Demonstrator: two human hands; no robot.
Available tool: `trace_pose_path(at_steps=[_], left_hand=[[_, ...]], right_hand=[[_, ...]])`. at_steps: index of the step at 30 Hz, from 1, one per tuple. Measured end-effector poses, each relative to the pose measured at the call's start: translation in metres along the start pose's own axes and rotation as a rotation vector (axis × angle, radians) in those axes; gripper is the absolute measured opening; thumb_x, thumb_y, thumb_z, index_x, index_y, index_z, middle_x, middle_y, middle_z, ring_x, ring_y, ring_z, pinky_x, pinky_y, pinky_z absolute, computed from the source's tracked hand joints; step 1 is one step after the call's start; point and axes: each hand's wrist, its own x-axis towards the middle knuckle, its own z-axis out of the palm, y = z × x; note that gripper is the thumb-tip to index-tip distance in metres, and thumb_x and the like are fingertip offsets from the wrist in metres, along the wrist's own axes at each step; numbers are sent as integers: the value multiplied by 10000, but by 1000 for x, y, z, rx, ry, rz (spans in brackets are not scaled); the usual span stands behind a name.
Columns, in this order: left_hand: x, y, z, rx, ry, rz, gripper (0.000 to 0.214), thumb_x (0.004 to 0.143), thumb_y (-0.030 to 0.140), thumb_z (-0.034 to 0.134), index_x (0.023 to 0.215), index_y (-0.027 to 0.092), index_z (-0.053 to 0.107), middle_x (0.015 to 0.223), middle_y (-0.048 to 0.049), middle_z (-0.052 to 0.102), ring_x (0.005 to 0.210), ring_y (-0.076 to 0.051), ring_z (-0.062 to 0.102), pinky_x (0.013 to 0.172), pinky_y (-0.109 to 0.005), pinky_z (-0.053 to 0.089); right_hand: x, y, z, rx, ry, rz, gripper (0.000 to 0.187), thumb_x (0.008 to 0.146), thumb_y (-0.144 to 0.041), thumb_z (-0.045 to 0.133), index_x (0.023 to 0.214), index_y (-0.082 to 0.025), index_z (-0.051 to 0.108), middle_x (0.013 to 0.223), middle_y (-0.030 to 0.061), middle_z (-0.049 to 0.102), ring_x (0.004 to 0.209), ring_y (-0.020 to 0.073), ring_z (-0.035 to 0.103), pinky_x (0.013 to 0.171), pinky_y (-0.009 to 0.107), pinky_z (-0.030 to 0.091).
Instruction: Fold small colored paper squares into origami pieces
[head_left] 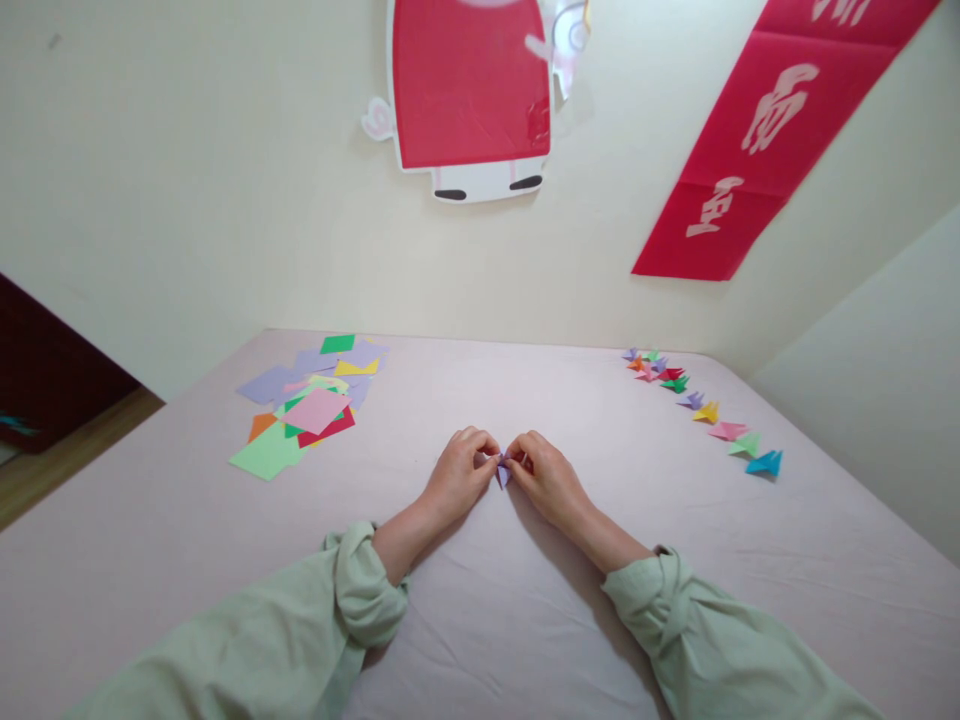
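Observation:
A small folded purple paper [504, 474] is pinched between my two hands, just above the middle of the cloth-covered surface. My left hand [463, 470] grips its left side with thumb and fingertips. On the other side my right hand [546, 474] pinches it in the same way, so the fingertips of both hands nearly meet. A pointed end of the paper sticks out toward me below the fingers. The rest of its shape is hidden by my fingertips.
Loose coloured paper sheets [319, 410] lie in an overlapping pile at the left. Along the right runs a row of several folded paper figures, a blue one [765, 464] nearest. The pale surface [465, 650] meets a wall with red decorations [472, 90] behind.

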Motion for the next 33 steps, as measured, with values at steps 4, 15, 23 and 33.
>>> trace_pose_path(at_steps=[4, 15, 23, 33], left_hand=[[0, -1, 1, 6, 30, -16, 75, 793, 144, 571, 743, 201, 567, 813, -15, 584, 851, -187, 536, 791, -320, 430], [0, 1, -1, -12, 34, -34, 90, 801, 125, 551, 775, 201, 593, 832, -20, 597, 866, -190, 538, 803, -325, 428], [0, 0, 1, -2, 37, -18, 98, 788, 117, 558, 814, 204, 596, 855, -22, 599, 880, -192, 543, 802, -324, 432], [2, -1, 0, -1, 40, -40, 71, 835, 188, 568, 768, 202, 587, 835, -20, 592, 870, -191, 537, 798, -324, 423]], right_hand=[[0, 1, 0, 17, 12, 18, 79, 868, -164, 540, 806, -210, 555, 803, 2, 561, 728, 151, 533, 669, 272, 401], [0, 2, -1, 78, 48, 17, 110, 836, -130, 528, 851, -215, 595, 816, -4, 567, 694, 138, 523, 649, 262, 400], [1, 2, 1, 94, 48, 10, 99, 847, -171, 518, 884, -220, 595, 820, 0, 578, 680, 141, 521, 646, 269, 409], [1, 1, -1, 110, 90, 53, 79, 829, -176, 511, 778, -210, 561, 757, -8, 570, 646, 142, 503, 612, 260, 383]])
